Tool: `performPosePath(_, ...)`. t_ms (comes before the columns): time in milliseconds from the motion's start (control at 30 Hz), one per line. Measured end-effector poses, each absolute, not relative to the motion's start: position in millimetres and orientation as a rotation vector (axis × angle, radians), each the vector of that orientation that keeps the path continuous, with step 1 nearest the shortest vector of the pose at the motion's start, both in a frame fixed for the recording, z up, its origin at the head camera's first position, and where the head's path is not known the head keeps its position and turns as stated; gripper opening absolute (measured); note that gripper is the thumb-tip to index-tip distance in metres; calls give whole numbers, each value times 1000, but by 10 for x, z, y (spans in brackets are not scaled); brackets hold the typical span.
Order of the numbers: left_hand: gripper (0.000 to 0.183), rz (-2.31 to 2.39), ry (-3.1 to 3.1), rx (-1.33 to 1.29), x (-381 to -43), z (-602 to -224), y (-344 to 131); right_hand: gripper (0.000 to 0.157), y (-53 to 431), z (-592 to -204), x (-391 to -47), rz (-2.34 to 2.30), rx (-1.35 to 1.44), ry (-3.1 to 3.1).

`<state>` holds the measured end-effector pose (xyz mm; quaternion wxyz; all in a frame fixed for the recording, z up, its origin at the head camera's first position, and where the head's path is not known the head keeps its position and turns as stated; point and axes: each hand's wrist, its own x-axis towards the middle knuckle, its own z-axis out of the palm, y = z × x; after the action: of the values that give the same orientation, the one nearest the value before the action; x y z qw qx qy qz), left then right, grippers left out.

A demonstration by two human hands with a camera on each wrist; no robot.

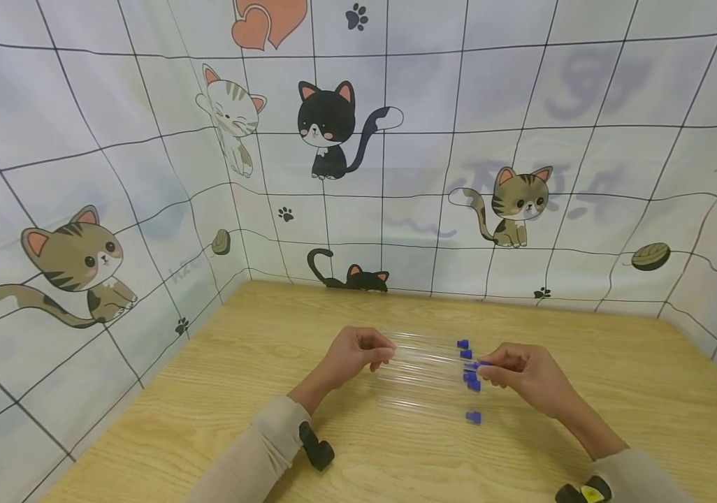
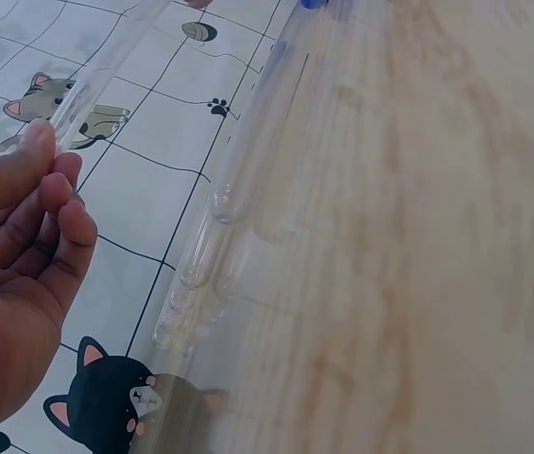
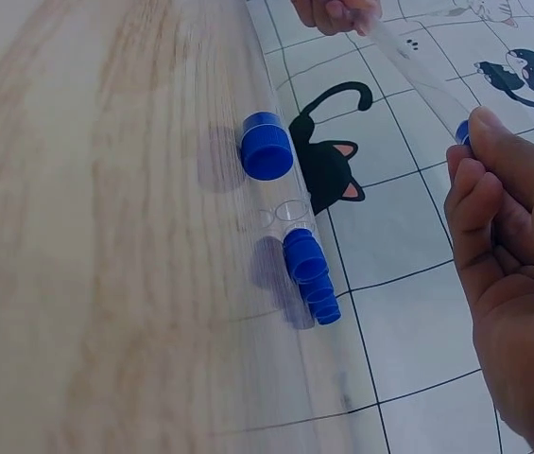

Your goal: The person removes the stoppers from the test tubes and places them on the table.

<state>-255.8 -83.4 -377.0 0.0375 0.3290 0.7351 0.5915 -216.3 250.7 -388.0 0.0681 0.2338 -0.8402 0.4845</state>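
Observation:
My left hand (image 1: 358,349) pinches one end of a clear test tube (image 1: 430,353), raised above the table. At the tube's other end, my right hand (image 1: 525,374) pinches a blue cap (image 3: 464,133) between thumb and fingers. How far the cap sits on the tube cannot be made out. Below, several more clear test tubes (image 1: 415,405) lie side by side on the table, blue caps (image 1: 473,417) pointing right. Their rounded ends (image 2: 227,204) show in the left wrist view. A clear tube edge (image 3: 291,211) appears between the capped ones in the right wrist view.
The wood-grain table (image 1: 207,405) reaches back to a white gridded cloth (image 1: 421,168) printed with cats, which also hangs along the left and right sides. Both wrists carry black devices (image 1: 316,447).

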Motion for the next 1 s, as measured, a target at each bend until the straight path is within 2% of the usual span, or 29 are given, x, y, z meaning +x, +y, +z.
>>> performPosePath(433, 17, 1818, 2268, 1008, -2543, -3746, -825, 8, 2538, -3868, -2175, 1435, 740, -2536)
performPosePath(700, 15, 1831, 2277, 957, -2717, -3918, -804, 9, 2542, -3848, -2176, 1446, 778, -2514)
performPosePath(1000, 23, 1849, 2327, 960, -2766, -3968, -813, 3, 2509, -3821, -2190, 1479, 828, -2475)
